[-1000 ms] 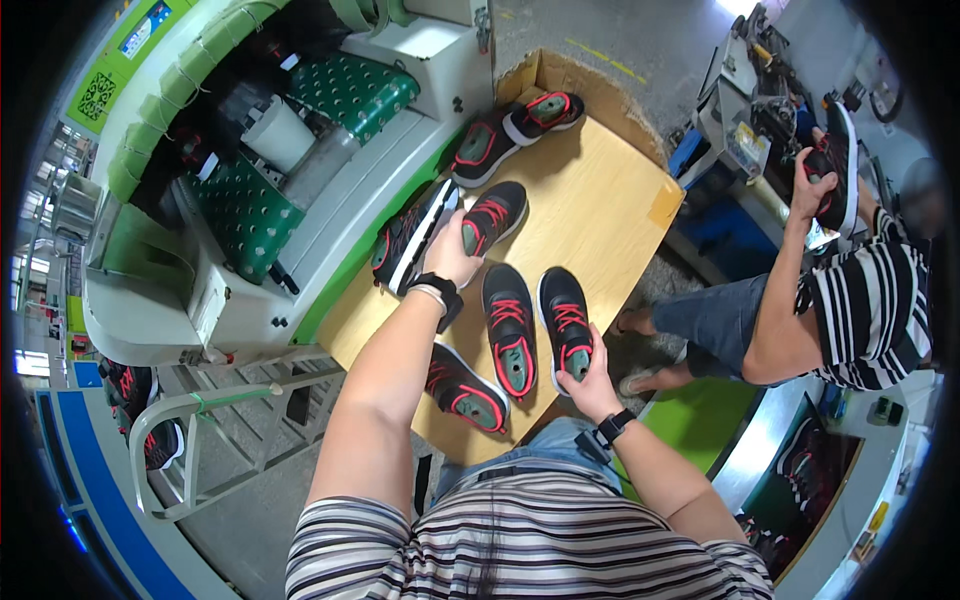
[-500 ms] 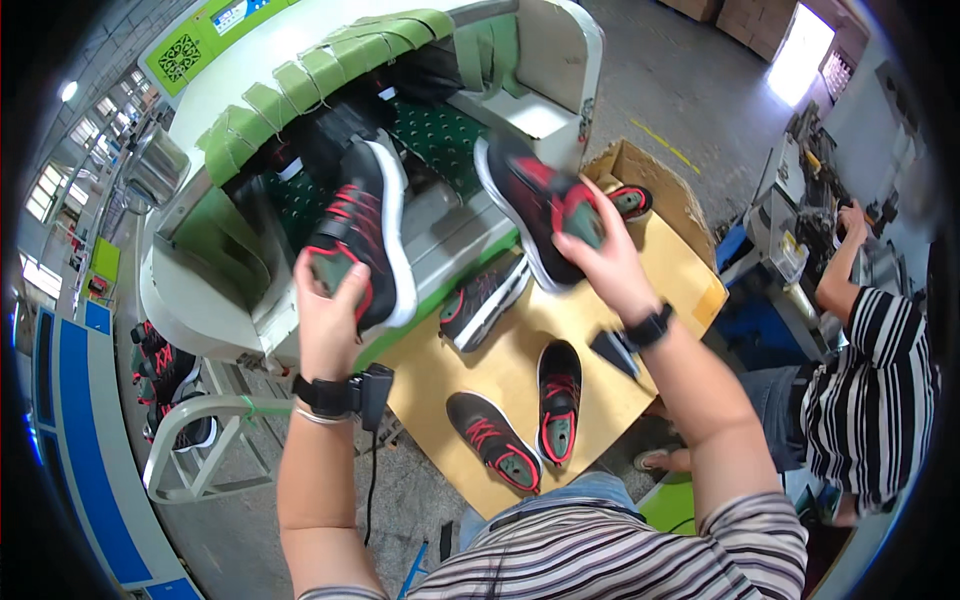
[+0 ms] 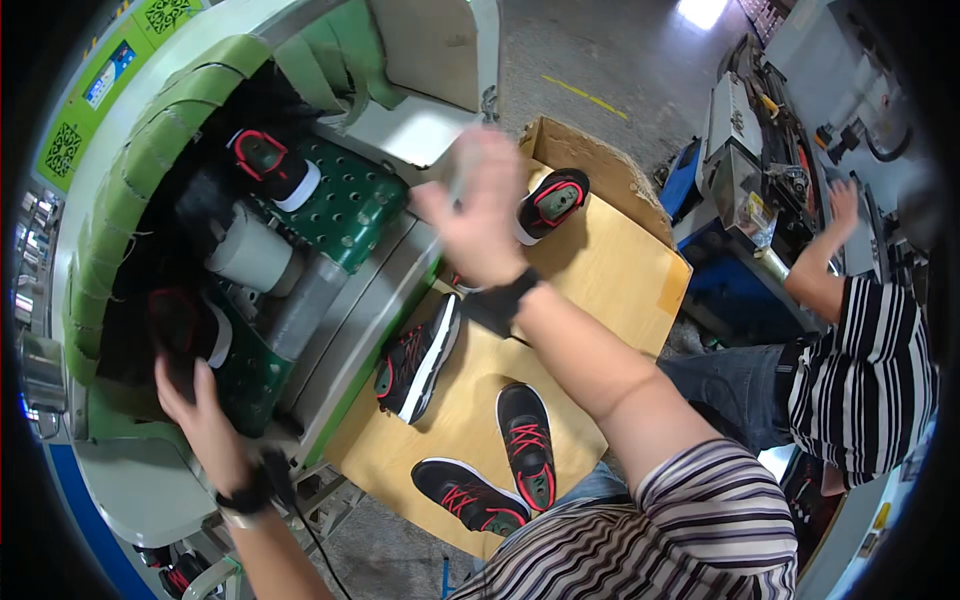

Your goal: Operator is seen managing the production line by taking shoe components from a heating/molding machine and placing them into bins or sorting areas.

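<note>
Head view, and I have the left hand (image 3: 212, 435) inside the big white-and-green machine (image 3: 140, 490), thumb and fingers parted around a dark shoe with a red-edged collar and a white sole (image 3: 178, 318). It's deep in shadow above the left green perforated metal plate (image 3: 255, 372), and I can't tell whether the fingers have hold of it.

Over to the right hand (image 3: 485, 230): blurred, fingers spread wide, gripping nothing, above the machine-side edge of the light wood surface (image 3: 625, 265). A second black shoe with red trim (image 3: 262, 165) sits on the right green perforated plate (image 3: 365, 215), heel outward, a pale grey cylinder (image 3: 252, 252) between the plates.

Down on the surface, a black sneaker tipped on its side (image 3: 420, 360) lies along the machine-side edge. Two red-laced black sneakers, one left (image 3: 465, 492), one right (image 3: 527, 440), angle together at the heels by the near corner. Up at the far end, a black shoe with a green insole (image 3: 553, 205) is near the torn cardboard wall (image 3: 600, 165). Beyond the right edge, a co-worker in a striped shirt (image 3: 860, 390) reaches toward a cluttered bench (image 3: 755, 180).
</note>
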Demonstrator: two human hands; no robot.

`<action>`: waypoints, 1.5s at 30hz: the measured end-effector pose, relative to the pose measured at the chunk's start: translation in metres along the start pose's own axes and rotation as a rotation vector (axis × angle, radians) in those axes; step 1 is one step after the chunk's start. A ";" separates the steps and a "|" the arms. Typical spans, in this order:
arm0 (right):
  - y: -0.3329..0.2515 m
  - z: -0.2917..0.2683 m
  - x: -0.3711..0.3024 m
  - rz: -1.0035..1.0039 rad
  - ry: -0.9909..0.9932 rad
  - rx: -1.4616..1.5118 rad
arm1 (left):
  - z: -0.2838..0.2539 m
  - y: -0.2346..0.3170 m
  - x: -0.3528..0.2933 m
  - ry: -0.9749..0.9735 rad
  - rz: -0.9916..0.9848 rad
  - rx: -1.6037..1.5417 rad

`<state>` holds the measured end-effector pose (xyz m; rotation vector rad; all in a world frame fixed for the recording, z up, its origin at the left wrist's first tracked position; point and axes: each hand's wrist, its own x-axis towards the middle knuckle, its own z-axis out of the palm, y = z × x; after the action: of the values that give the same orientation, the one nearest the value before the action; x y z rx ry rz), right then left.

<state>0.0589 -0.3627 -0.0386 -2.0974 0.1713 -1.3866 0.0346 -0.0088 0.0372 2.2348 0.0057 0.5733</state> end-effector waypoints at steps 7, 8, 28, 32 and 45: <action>0.161 -0.061 -0.079 1.287 0.263 0.421 | -0.019 -0.018 -0.169 -0.572 -0.163 -0.145; 0.126 -0.071 -0.106 1.238 0.264 0.635 | -0.033 -0.012 -0.184 -0.625 -0.203 -0.059; -0.107 -0.252 -0.325 0.595 -0.993 -0.089 | -0.106 -0.033 -0.313 -0.629 -0.716 -1.037; -0.074 -0.256 -0.320 0.447 -1.016 0.025 | -0.113 -0.013 -0.265 -0.584 -0.665 -1.144; -0.083 -0.276 -0.193 1.185 -0.780 0.619 | -0.001 -0.030 0.012 -0.033 -0.357 -0.480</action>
<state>-0.2845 -0.3290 -0.0720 -1.3830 0.4740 0.1089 0.0505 0.0145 0.0206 1.7213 0.2229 0.3011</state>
